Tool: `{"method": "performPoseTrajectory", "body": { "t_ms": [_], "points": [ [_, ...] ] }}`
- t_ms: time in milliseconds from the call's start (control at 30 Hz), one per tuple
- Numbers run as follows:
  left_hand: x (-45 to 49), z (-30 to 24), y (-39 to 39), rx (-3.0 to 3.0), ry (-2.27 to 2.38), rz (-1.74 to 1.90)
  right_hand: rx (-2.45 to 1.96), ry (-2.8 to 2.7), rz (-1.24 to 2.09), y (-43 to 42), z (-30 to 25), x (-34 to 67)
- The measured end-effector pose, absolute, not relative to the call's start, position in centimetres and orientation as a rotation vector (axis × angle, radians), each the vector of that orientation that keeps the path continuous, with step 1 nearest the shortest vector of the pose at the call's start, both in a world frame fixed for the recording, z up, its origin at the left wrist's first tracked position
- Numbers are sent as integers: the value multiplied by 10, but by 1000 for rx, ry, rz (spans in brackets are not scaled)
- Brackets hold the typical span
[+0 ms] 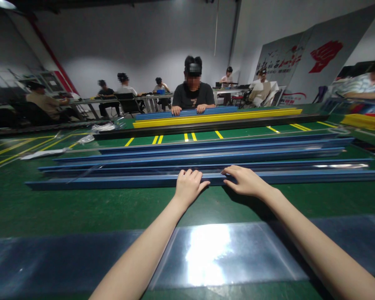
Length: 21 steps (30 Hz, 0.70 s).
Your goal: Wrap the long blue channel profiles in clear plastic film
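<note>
A long blue channel strip (112,182) lies crosswise before me, the nearest of several alike. My left hand (189,185) is closed over it near its middle, fingers across the top and thumb along the near side. Just to the right, my right hand (245,180) is on the same strip, its fingers bent over the top and its thumb at the near face. The undersides of my fingers are hidden. Right behind runs a second blue channel strip (287,166), and a clear film piece shines along its right part. A wide glossy film-like sheet (90,258) lies flat under my forearms.
Farther back on the green table (81,208) lie a black strip (206,125) and a yellow strip (218,118). Across the table a person (193,93) has both hands on a blue strip (218,111). Crumpled clear plastic (103,127) sits back left; a phone-like dark slab (370,146) lies right.
</note>
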<state>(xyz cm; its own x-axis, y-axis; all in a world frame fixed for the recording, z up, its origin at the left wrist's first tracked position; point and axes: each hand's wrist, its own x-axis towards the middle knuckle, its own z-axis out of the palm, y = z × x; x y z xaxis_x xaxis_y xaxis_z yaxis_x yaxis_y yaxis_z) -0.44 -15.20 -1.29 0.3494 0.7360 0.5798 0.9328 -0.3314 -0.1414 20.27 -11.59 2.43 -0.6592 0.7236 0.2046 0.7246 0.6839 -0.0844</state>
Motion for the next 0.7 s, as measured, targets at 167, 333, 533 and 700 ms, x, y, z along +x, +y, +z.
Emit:
{"method": "performPoseTrajectory", "body": {
  "t_ms": [167,333,533,700],
  "points": [
    [-4,-13,-152,-2155,-1462,-580,-1158,-2649,-1,-114,22,206],
    [-5,-13,-152,-2157,-1466,-576,-1178,-2640,28,-112,20,207],
    [-5,-12,-152,-2154,-1466,-574,-1169,-2625,4,-113,18,208],
    [-4,-12,-153,-2154,-1475,-572,-1159,-2615,-10,-114,16,208]
  ]
}}
